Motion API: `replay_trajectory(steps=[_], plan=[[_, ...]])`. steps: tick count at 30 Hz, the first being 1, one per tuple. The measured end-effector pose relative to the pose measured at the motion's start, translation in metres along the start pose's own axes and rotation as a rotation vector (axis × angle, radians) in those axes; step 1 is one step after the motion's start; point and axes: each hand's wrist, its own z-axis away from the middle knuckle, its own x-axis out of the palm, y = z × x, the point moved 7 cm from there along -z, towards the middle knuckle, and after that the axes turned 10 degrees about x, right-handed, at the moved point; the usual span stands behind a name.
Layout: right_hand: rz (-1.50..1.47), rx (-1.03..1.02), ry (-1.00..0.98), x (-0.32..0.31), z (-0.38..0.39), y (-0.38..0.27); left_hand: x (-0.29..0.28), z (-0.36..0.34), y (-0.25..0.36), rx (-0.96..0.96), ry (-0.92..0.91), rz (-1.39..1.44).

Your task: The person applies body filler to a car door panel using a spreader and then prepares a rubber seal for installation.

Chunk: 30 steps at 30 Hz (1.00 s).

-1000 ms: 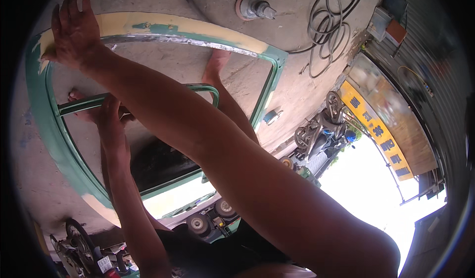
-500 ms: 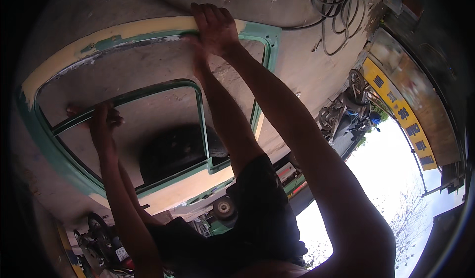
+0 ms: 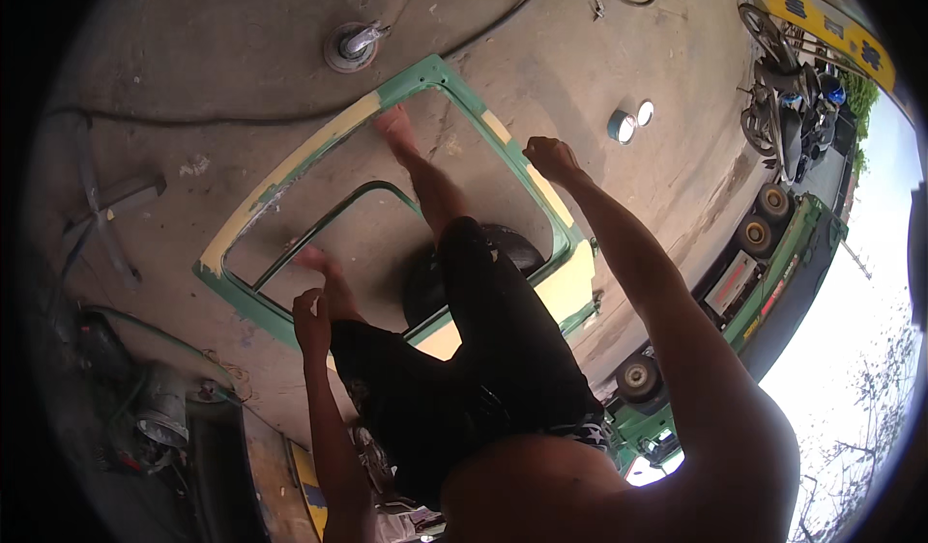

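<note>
Before the person, a door frame [image 3: 298, 163] is laid out, its near edge crossed by the legs [image 3: 438, 193], both feet [image 3: 394, 126] seen within its opening; a tyre [image 3: 517, 245] is partly hidden by the right leg; the left hand [image 3: 311, 321] is held by the frame's left side, the right hand [image 3: 553, 159] by its right; beyond, a sander [image 3: 350, 48] is parked on the floor [image 3: 242, 21], separated from the frame by a cord [image 3: 222, 121]; a can [image 3: 622, 127] is placed farther right; motorbikes [image 3: 788, 108] and a truck [image 3: 795, 253] are ranged far right.
</note>
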Motion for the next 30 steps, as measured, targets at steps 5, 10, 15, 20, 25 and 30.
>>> replay_trajectory(steps=[5, 10, 15, 20, 25, 30], plan=[[-0.438, -0.066, -0.142, 0.135, 0.205, 0.031, -0.008, 0.085, 0.028, -0.213, -0.311, 0.542], [-1.842, 0.328, -0.747, 0.226, 0.384, -0.079, -0.07, 0.128, 0.012, -0.187, -0.376, 0.532], [-2.552, 0.024, -0.513, 0.23, 0.456, -0.136, -0.148, 0.121, -0.004, -0.173, -0.458, 0.2], [-2.791, 0.022, -0.428, 0.26, 0.446, -0.119, -0.224, 0.031, -0.103, -0.235, -0.373, -0.16], [-2.578, 0.419, -0.329, 0.233, 0.469, -0.055, -0.187, -0.03, 0.009, 0.277, -0.441, -0.598], [-2.496, 0.58, 0.172, 0.318, 0.46, 0.009, -0.071, -0.049, 0.196, 0.242, -0.497, -0.551]])
